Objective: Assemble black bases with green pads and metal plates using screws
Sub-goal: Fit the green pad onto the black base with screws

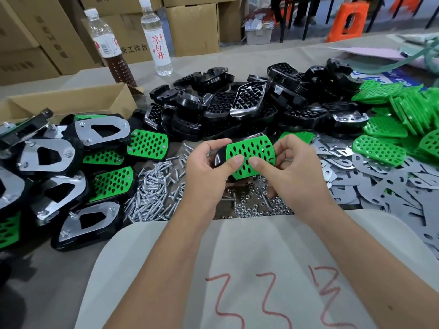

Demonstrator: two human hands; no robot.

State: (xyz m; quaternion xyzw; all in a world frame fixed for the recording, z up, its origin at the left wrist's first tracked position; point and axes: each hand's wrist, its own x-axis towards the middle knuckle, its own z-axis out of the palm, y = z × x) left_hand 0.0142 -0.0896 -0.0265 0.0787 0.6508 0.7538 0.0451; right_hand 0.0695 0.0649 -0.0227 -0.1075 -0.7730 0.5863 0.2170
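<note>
Hands (209,167) (289,167) around green pad (254,150)

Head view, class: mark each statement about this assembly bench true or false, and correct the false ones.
1. Both hands, left hand and right hand, hold one green pad on a black base. True.
2. The loose screws lie right of the hands. False: they lie left.
3. The metal plates are piled on the right. True.
4. Finished assemblies sit inside the cardboard box. False: they lie on the table in front of it.
</note>
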